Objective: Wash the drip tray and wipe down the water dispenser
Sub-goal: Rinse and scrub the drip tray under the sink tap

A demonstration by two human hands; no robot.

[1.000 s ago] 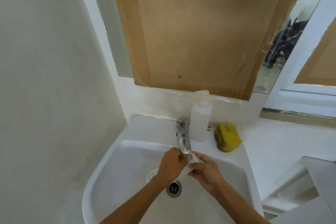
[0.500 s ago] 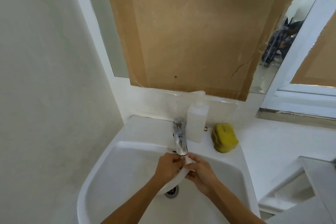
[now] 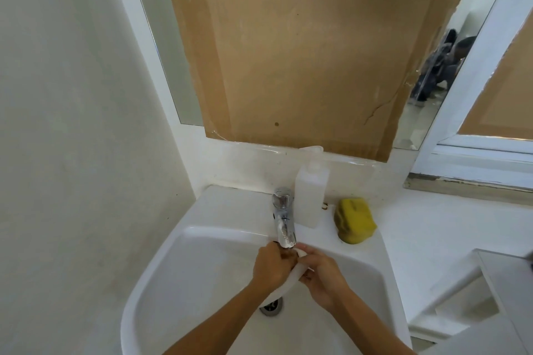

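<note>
— So, where is the drip tray right now?

— Over the white sink, just under the spout of the chrome tap. It is a white curved piece, held between both hands, with its lower end hanging above the drain.

— What are the hands doing?

— The left hand has its fingers curled round the upper part of the tray, close under the tap's tip. The right hand grips the tray from the other side, fingers folded over its edge. Both hands are touching each other or nearly so; the view is too tight there to be sure.

— Is water running?

— I cannot tell; the spout's tip looks whitish, perhaps with scale, but no clear stream shows.

— What else sits around the sink?

— A white plastic bottle stands upright on the sink's back ledge, just beside the tap on its right. A yellow sponge lies further right on the same ledge. Behind them a mirror is mostly covered by a brown cardboard sheet.
</note>
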